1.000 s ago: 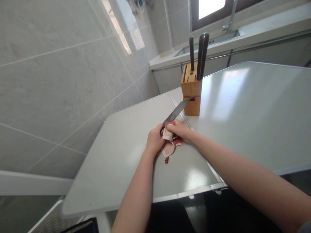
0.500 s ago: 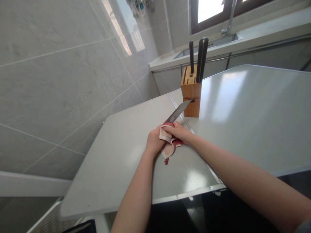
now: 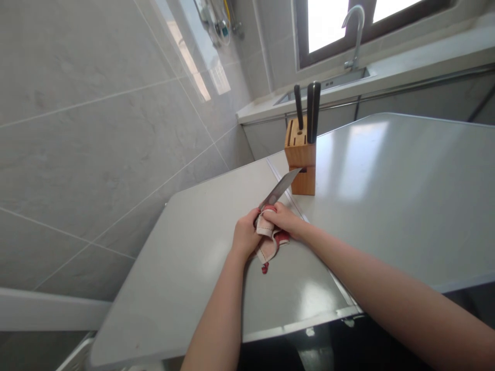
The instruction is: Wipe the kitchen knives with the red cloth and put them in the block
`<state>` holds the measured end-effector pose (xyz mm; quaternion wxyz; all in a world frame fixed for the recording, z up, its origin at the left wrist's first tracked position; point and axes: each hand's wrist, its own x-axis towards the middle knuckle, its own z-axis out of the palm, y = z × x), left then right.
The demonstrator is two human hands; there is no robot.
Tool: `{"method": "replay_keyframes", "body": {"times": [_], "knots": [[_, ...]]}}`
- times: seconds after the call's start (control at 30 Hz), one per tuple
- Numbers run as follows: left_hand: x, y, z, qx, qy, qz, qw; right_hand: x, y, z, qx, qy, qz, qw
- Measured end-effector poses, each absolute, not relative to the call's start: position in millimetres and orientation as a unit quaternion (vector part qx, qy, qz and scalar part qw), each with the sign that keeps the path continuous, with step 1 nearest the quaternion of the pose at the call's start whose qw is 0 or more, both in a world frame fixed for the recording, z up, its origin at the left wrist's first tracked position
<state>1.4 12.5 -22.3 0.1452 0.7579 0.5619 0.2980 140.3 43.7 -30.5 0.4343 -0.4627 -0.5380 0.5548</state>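
Note:
A kitchen knife (image 3: 281, 188) points away from me and to the right, its broad blade bare and its tip in front of the knife block. My left hand (image 3: 246, 234) is closed around its handle, which is mostly hidden by fingers and cloth. My right hand (image 3: 286, 218) is closed on a red and pale pink cloth (image 3: 266, 251) with white edging, pressed by the thumb near the blade's base. A red loop dangles from the cloth's lower corner. Just beyond the blade, the wooden knife block (image 3: 303, 155) stands upright with several black-handled tools in its top.
The light grey folding table (image 3: 201, 247) has a seam running under the right forearm. A tiled wall (image 3: 96, 139) rises on the left. Behind the block are a counter (image 3: 410, 56) with a sink, a tall faucet (image 3: 359, 36) and a window. White plastic stands below the table's left corner.
The view has tilted upward, so the block, knife and hands sit lower in the picture and more of the faucet shows. Both hands keep their grip, with the cloth shifted only slightly.

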Motion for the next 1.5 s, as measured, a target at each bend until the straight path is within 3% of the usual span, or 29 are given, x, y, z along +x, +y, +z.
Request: {"method": "replay_keyframes", "body": {"times": [0.5, 1.07, 1.5], "knots": [[0.3, 13.3, -22.3, 0.708, 0.608, 0.345, 0.099, 139.5, 45.8, -32.9, -0.336, -0.535, 0.602, 0.489], [0.7, 20.1, -28.3, 0.677, 0.562, 0.429, 0.202, 138.9, 49.4, -36.4, -0.354, -0.561, 0.573, 0.482], [6.8, 17.4, -45.0, 0.474, 0.440, 0.591, 0.482, 141.5, 55.6, -36.3, -0.352, -0.566, 0.575, 0.475]]}}
